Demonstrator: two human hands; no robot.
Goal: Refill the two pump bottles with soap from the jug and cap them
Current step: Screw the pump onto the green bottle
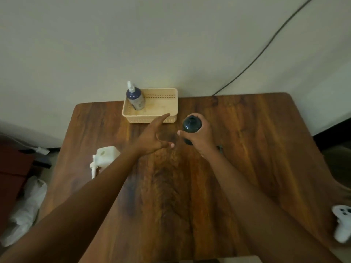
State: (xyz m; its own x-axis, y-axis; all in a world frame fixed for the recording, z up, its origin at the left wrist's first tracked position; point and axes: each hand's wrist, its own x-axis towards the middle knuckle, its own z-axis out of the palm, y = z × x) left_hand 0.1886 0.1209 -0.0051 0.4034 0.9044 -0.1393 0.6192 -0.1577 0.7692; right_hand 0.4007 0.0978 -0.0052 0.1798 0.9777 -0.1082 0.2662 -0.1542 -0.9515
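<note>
My right hand (pixel 201 137) grips a dark pump bottle (pixel 190 125) with an open neck and no pump on it, standing upright on the wooden table (pixel 247 149). My left hand (pixel 153 135) is open, fingers spread, just left of that bottle and touching nothing. A second dark bottle (pixel 135 98) with its white pump fitted stands in the left corner of a beige basket (pixel 171 103). The white jug (pixel 106 155) sits near the table's left edge, with a white pump part (pixel 93 166) beside it.
The basket stands at the table's far edge against the wall. A white controller (pixel 341 223) lies at the right edge. A dark cable (pixel 266 48) runs down the wall behind the table. White bags (pixel 28 207) lie on the floor to the left.
</note>
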